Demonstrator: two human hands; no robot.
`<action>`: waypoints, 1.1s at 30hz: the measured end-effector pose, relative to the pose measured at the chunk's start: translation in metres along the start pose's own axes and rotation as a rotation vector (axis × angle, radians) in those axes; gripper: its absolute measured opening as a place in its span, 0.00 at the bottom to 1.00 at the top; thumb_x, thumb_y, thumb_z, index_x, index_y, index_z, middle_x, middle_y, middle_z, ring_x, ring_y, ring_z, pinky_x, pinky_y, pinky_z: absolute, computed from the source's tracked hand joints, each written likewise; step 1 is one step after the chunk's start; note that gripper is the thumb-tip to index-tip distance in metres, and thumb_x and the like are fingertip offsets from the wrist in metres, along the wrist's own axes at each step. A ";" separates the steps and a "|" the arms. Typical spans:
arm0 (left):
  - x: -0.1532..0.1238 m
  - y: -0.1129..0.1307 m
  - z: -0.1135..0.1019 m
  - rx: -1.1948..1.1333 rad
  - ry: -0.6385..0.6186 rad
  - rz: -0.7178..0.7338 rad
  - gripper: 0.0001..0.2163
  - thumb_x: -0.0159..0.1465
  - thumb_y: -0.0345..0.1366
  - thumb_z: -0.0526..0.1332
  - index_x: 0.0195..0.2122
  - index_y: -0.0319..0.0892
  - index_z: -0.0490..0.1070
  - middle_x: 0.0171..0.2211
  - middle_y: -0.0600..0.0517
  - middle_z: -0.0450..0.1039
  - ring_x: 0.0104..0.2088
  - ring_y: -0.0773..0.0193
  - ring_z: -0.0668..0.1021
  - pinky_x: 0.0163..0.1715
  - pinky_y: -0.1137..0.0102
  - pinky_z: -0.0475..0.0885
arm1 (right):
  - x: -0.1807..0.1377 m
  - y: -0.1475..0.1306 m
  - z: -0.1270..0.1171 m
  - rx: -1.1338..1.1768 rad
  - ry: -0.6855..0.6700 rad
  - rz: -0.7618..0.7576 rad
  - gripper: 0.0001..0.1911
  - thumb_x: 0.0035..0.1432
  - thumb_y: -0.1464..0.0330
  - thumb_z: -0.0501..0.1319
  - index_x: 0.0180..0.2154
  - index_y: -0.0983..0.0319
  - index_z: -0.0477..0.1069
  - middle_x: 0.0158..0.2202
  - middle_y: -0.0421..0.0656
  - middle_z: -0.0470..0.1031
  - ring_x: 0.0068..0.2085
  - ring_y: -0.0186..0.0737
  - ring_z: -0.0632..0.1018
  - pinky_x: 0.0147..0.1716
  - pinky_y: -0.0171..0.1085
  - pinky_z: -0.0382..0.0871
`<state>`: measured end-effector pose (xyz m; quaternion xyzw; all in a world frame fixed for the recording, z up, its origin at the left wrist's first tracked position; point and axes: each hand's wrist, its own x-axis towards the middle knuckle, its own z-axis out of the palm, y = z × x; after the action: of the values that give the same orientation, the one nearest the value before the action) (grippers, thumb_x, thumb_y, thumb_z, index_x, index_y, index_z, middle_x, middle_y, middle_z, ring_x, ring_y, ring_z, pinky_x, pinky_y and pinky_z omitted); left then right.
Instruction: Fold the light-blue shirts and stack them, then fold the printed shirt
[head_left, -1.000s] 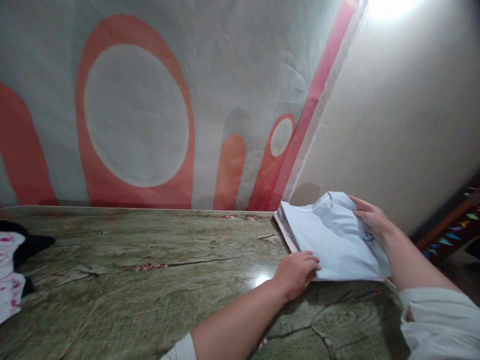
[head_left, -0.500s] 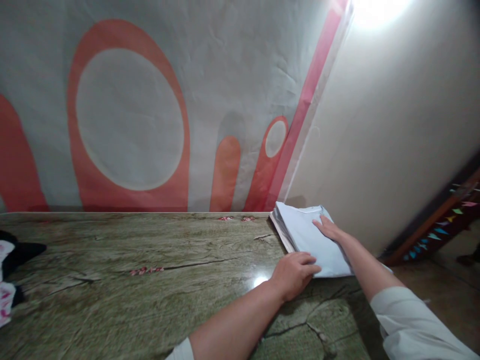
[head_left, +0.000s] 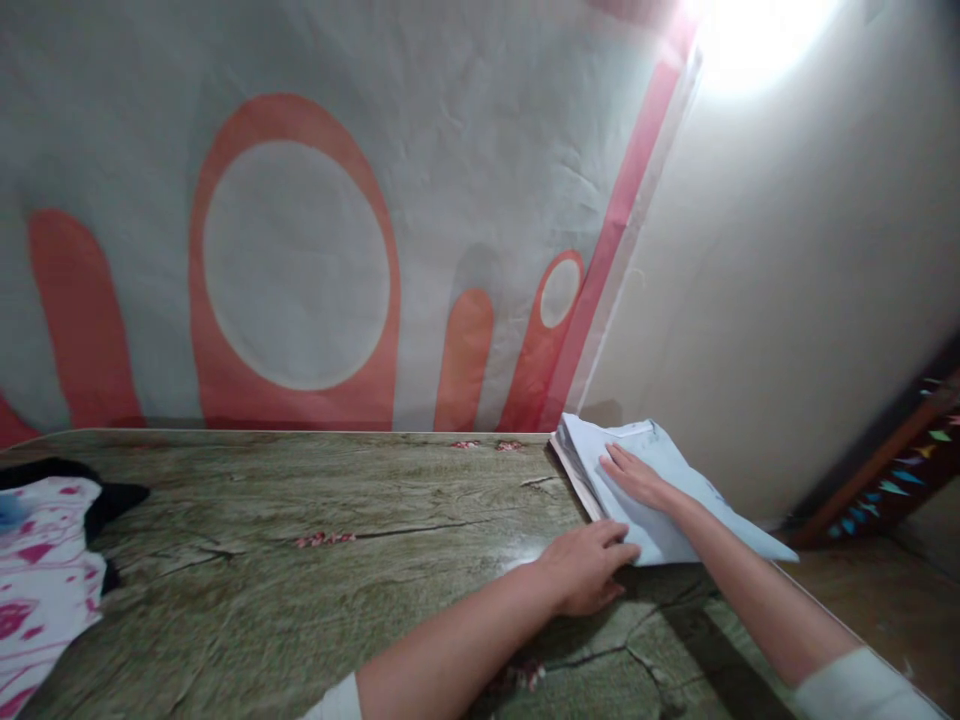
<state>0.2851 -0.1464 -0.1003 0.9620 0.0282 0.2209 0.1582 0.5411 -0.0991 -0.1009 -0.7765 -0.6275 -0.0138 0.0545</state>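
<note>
At the table's far right corner lies a pale blue folded sheet, which looks like cloth (head_left: pixel 679 455), on top of a thin stack with whitish layered edges (head_left: pixel 577 480). My right hand (head_left: pixel 637 478) rests flat on its upper face, fingers stretched out. My left hand (head_left: pixel 586 565) is at the near left corner of the sheet, its fingers bent over the edge; the fingers' undersides are hidden. A pointed flap of the sheet reaches out to the right, past my right forearm.
The wood-patterned table (head_left: pixel 262 580) stands against a wall hung with a grey and red printed banner (head_left: pixel 420 200). A white and pink patterned cloth with black parts (head_left: pixel 45 570) lies at its left. A plain wall (head_left: pixel 772 300) rises behind the right corner.
My right hand has slid left across the sheet, and the flap at the right now lies spread further out. My view has turned left, showing more of the patterned cloth.
</note>
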 end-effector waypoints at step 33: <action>-0.463 0.105 -0.296 1.033 0.201 -1.772 0.25 0.56 0.46 0.56 0.52 0.37 0.60 0.52 0.40 0.63 0.51 0.46 0.66 0.46 0.60 0.61 | -0.089 -0.267 0.083 0.176 0.110 -0.743 0.29 0.60 0.51 0.44 0.57 0.58 0.59 0.61 0.43 0.56 0.61 0.46 0.57 0.57 0.49 0.51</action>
<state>-0.2618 -0.2170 -0.0069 0.5237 0.8319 0.0656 -0.1715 0.2575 -0.1218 -0.1737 -0.4868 -0.8610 -0.0200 0.1459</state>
